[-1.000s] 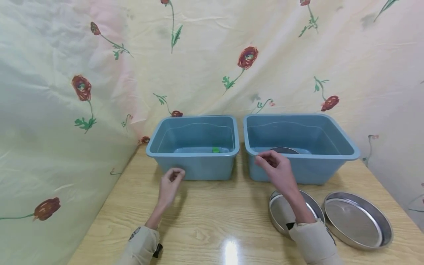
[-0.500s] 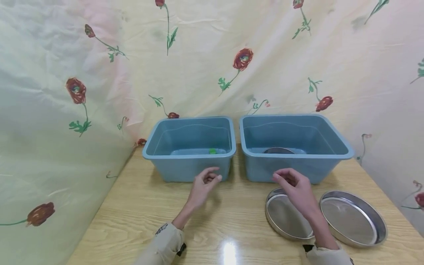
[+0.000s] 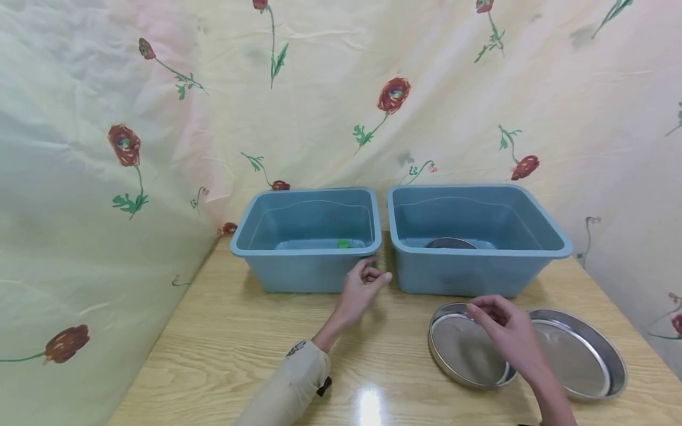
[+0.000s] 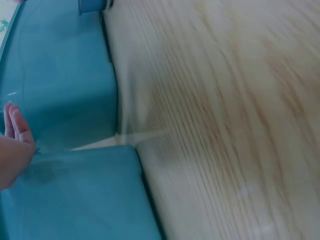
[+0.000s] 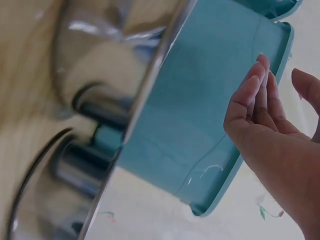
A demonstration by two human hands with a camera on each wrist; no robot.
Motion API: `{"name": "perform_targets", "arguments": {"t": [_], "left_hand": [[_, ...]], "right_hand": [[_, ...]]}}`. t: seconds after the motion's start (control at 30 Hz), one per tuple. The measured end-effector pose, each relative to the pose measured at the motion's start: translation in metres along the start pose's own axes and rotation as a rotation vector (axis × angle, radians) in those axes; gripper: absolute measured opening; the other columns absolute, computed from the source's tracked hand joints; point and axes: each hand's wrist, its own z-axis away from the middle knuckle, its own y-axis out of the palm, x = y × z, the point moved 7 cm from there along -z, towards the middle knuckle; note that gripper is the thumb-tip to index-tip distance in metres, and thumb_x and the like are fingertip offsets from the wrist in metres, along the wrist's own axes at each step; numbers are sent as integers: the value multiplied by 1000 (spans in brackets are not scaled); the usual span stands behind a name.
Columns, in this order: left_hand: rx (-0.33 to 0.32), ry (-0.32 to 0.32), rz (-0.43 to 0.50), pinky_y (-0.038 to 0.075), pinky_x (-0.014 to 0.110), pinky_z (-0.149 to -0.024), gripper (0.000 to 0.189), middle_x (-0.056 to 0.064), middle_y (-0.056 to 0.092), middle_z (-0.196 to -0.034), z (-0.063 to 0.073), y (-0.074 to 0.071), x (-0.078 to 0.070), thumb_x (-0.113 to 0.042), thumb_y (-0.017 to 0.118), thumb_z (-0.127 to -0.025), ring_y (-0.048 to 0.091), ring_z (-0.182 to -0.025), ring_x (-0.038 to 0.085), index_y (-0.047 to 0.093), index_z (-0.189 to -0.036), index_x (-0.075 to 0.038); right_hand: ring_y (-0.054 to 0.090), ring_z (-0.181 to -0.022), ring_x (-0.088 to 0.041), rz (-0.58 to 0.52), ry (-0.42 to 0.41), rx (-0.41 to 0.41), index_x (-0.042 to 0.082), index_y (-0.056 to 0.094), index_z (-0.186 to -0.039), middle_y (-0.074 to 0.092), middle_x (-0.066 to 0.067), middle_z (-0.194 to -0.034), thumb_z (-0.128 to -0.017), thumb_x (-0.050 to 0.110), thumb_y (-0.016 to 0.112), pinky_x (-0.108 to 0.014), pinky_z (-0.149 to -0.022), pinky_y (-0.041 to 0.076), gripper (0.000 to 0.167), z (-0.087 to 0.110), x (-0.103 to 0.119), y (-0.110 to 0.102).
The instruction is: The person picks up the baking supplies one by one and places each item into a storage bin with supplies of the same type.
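Observation:
My left hand (image 3: 363, 289) is in front of the near right corner of the left blue bin (image 3: 306, 273), fingers loosely bent, holding nothing. In the left wrist view the same hand (image 4: 16, 152) shows at the left edge, against the bins' blue walls. My right hand (image 3: 508, 334) hovers over the two round metal pans, between the left pan (image 3: 462, 349) and the right pan (image 3: 572, 358), partly covering both. The right wrist view shows that hand (image 5: 267, 112) with its thumb apart from the fingers and nothing between them.
Inside the left bin lies a small green object (image 3: 343, 243). A round metal pan (image 3: 452, 242) shows in the right blue bin (image 3: 469, 272). Both bins stand at the back of the wooden table (image 3: 224, 355), before a flowered cloth (image 3: 319, 118).
My left hand has moved right along the left bin's front to the gap between the bins. My right hand has come back from the right bin's rim, down and right over the pans.

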Motion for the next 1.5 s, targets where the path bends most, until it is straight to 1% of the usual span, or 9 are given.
{"name": "perform_targets", "arguments": {"t": [0.1, 0.27, 0.57, 0.77, 0.9, 1.07, 1.2, 1.37, 1.5], "left_hand": [[11, -8, 23, 51, 22, -81, 51, 13, 71, -103, -5, 9, 1, -14, 69, -101, 63, -91, 13, 53, -146, 2], [11, -15, 64, 52, 24, -83, 51, 15, 72, -104, -12, 22, 3, -15, 68, -101, 63, -90, 9, 53, -147, 0], [-67, -50, 138, 54, 25, -87, 60, 7, 73, -102, -21, 38, 4, -20, 69, -101, 65, -90, 9, 45, -151, 3], [-166, -28, 218, 53, 31, -98, 61, 9, 73, -98, -24, 43, 2, -17, 67, -102, 72, -98, 20, 40, -153, 6], [-204, -8, 250, 54, 33, -100, 63, 13, 74, -99, -24, 46, -1, -19, 66, -104, 73, -101, 27, 36, -155, 4], [-250, 11, 237, 55, 31, -97, 64, 12, 74, -96, -26, 46, -5, -21, 65, -105, 72, -98, 26, 34, -156, 3], [-261, 36, 264, 56, 31, -94, 62, 17, 73, -96, -27, 48, -6, -18, 63, -106, 72, -97, 29, 35, -155, 6], [-265, 48, 269, 57, 27, -90, 58, 20, 73, -99, -28, 50, -7, -17, 61, -106, 73, -97, 31, 37, -153, 9], [-271, 41, 255, 57, 25, -87, 58, 19, 73, -100, -28, 50, -7, -17, 61, -106, 73, -97, 30, 38, -153, 9]], "right_hand": [[66, -81, -1, 13, -2, -17, -9, 67, -111, 73, 0, -89, -100, 3, 66, -14, -70, 51, 16, 8, -6, -6], [64, -78, 1, 52, 49, -30, -10, 67, -111, 71, 7, -86, -100, 3, 67, -13, -67, 49, 17, 19, -20, -16], [60, -71, 0, 170, 61, -104, -7, 69, -106, 68, 6, -78, -99, 5, 68, -13, -63, 45, 14, 34, -32, -34], [56, -72, 3, 279, 98, -93, -4, 69, -105, 68, 0, -83, -100, 10, 68, -11, -63, 42, 15, 42, -38, -39], [54, -73, 6, 311, 104, -99, -2, 68, -104, 70, -3, -83, -100, 10, 69, -10, -63, 41, 13, 46, -40, -40], [52, -72, 8, 370, 152, -72, 1, 69, -105, 72, -3, -85, -101, 18, 69, -13, -61, 40, 18, 50, -46, -40], [51, -74, 8, 407, 209, -26, 3, 70, -107, 72, -6, -90, -102, 23, 68, -17, -62, 42, 21, 52, -54, -42], [52, -76, -2, 447, 300, 52, 2, 67, -114, 68, -4, -92, -103, 34, 65, -24, -61, 43, 33, 54, -63, -45], [51, -71, -5, 467, 308, 72, 2, 65, -114, 66, 0, -85, -103, 34, 66, -26, -59, 41, 34, 56, -67, -47]]}}
